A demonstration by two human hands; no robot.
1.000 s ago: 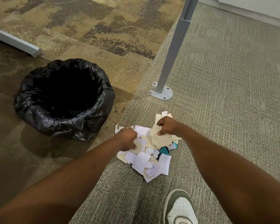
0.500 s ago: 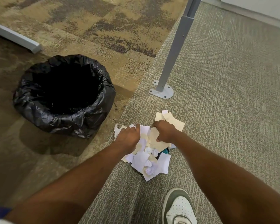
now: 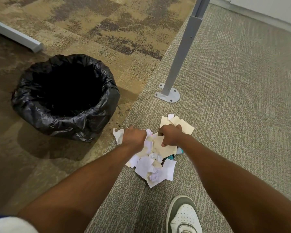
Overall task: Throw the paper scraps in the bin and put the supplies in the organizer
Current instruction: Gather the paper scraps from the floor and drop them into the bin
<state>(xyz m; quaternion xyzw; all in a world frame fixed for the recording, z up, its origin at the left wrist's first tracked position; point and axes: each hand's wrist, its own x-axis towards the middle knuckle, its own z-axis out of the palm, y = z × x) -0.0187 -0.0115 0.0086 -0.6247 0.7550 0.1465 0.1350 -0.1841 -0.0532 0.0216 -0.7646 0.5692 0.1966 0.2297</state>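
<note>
Two hands: left hand [image 3: 134, 137], right hand [image 3: 170, 136], fingers clenched on paper scraps [image 3: 151, 165]; one bin [image 3: 65, 121].

There is a single view, from a wide-angle camera worn on the person's head. It looks steeply down and forward at the carpeted floor, so both bare forearms reach away from the lens into the middle of the frame. A white and grey sneaker [image 3: 183, 216] at the bottom edge lies nearest the lens; the round bin lined with a crinkled black plastic bag [image 3: 65, 98] and the grey metal table leg on its bolted foot plate [image 3: 180, 52] stand farther off.
</note>
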